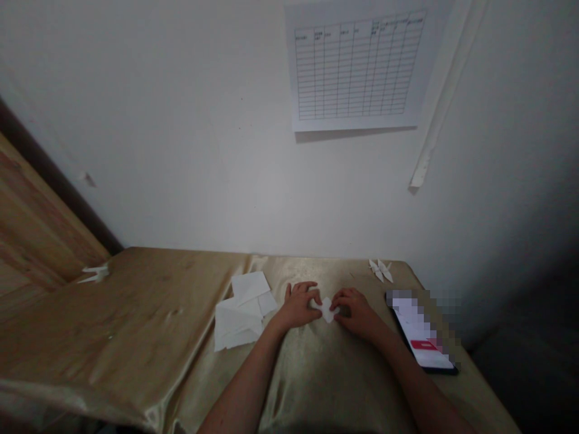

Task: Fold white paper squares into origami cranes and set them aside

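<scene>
A small folded piece of white paper [328,310] is between my two hands, just above or on the gold cloth. My left hand [302,304] pinches its left side between thumb and forefinger, the other fingers spread. On its right side my right hand [355,310] grips it with thumb and curled fingers. To the left of my left hand lies a loose pile of white paper sheets [239,319]. Two folded paper cranes [380,270] rest near the far right edge of the table.
A lit phone [423,337] lies to the right of my right forearm. A table [149,313] under gold cloth meets the white wall, where a printed chart [357,72] hangs. Another folded white paper piece [97,273] sits at the far left, by a wooden panel [36,223].
</scene>
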`<state>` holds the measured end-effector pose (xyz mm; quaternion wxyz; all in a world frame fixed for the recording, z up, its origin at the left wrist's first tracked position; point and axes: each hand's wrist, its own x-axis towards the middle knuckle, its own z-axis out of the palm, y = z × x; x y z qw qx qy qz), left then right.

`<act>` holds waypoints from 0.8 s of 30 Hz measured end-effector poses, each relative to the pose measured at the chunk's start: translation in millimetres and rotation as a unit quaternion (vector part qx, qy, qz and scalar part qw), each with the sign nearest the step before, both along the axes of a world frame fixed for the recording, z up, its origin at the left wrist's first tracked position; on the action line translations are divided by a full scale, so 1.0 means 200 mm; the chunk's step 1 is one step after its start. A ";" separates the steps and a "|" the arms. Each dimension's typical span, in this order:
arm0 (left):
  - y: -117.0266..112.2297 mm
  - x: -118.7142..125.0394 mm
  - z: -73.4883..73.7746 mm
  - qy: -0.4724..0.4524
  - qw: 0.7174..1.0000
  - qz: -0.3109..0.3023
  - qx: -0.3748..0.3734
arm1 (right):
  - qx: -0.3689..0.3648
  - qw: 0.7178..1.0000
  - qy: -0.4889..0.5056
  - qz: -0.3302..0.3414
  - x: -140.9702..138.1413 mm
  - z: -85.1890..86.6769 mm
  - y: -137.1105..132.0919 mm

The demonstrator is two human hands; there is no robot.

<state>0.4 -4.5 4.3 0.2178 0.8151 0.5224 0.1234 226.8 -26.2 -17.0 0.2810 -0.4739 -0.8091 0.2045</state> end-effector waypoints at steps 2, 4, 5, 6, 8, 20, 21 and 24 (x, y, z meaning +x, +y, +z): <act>0.00 0.00 -0.01 -0.001 1.000 0.000 0.000 | -0.001 1.000 -0.003 -0.005 0.00 0.00 0.00; 0.01 0.00 -0.02 -0.003 1.000 0.002 0.000 | -0.003 1.000 -0.005 -0.011 -0.01 0.01 -0.01; 0.01 0.00 -0.02 -0.004 1.000 0.004 0.000 | -0.004 1.000 -0.005 -0.013 -0.01 0.01 -0.01; 0.02 0.01 -0.03 -0.006 1.000 0.007 -0.001 | -0.004 1.000 -0.006 -0.015 -0.01 0.01 -0.01; 0.02 0.01 -0.03 -0.010 1.000 0.015 -0.004 | -0.005 1.000 -0.007 -0.016 -0.01 0.02 -0.01; 0.01 0.01 -0.02 -0.029 0.999 0.025 -0.006 | -0.001 1.000 0.028 -0.008 0.01 -0.04 0.01; 0.02 0.01 -0.02 -0.029 0.999 0.023 -0.007 | 0.002 0.999 0.038 -0.010 0.02 -0.05 0.01; 0.02 0.01 -0.02 -0.025 0.999 0.017 -0.012 | 0.005 0.999 0.047 -0.013 0.02 -0.05 0.01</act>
